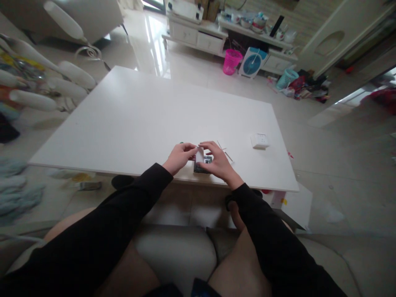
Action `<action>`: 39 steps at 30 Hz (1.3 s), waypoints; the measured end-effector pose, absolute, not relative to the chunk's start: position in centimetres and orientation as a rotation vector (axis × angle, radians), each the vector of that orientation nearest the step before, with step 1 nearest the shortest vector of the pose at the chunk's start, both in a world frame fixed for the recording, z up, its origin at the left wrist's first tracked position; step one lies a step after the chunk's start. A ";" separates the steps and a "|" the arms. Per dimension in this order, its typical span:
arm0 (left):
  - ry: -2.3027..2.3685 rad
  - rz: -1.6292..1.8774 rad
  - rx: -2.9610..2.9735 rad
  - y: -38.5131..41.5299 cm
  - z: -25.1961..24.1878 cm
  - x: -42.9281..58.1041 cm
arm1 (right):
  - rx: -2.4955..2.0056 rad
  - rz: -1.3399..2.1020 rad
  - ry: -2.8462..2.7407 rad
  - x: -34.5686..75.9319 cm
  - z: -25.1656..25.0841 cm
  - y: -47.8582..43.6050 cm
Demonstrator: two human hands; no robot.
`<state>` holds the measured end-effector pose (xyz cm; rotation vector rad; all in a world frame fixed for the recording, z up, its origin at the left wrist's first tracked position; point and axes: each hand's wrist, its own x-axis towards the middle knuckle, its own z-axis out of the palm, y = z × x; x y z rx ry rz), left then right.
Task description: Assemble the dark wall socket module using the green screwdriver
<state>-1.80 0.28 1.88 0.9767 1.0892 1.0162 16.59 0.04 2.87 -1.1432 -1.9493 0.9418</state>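
Note:
A small white rectangular plate [199,154] is held tilted up near the front edge of the table. My left hand [180,157] is closed, its fingertips pinching at the plate's left side. My right hand [218,161] curves around from the other side, thumb low and fingers at the top, gripping the same plate. Just under and behind it is a dark open-topped box-like part [202,169] with metallic bits inside, partly covered by my right thumb. Several thin sticks or strips [228,156] lie to the right of my right hand.
A white wall-socket unit [260,141] sits on the right part of the white table [148,111]. Beyond the table, a pink basket [232,62] and a blue-white fan [252,62] stand on the floor. A white metal rack [62,78] is at the left.

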 end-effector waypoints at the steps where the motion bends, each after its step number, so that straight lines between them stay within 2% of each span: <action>1: 1.101 1.016 0.966 0.3 1.9 -1.9 | -1.098 0.886 -2.068 16.6 2.9 -0.1; 5: 1.141 0.978 0.932 0.3 1.8 -1.8 | -1.121 0.785 -2.235 16.7 2.7 -0.1; 14: 1.128 0.864 1.003 0.6 0.0 -1.5 | -1.146 0.860 -2.237 17.8 2.1 0.4; 20: 1.419 0.671 1.684 0.4 -1.9 -2.2 | -1.371 0.731 -2.348 20.5 -0.2 0.6; 24: 1.364 0.497 1.947 0.0 -2.9 -2.1 | -1.387 0.750 -2.361 21.0 -1.3 0.5; 39: 1.345 0.424 2.016 -0.2 -3.7 -1.7 | -1.423 0.776 -2.388 20.4 -1.8 0.8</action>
